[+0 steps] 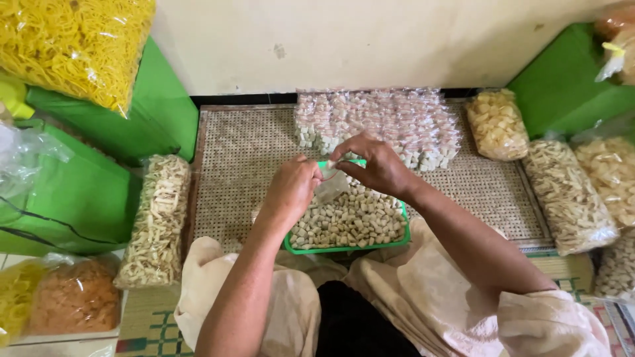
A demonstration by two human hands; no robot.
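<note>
Both hands, the left hand [291,188] and the right hand [374,165], pinch a small clear plastic bag [329,186] by its mouth above the green tray [344,248] of pale snack pieces [350,221]; light, limp and slippery, it seems best gripped at the rim, with filled packets [377,125] at 12 o'clock.

the green tray [405,233] is partly hidden under both wrists, near edge behind the lap. the small clear bag [331,188] above it is mostly covered by fingers; its contents can't be told. left of the tray, the yellow noodle bag [73,46] is cut by the top edge.
</note>
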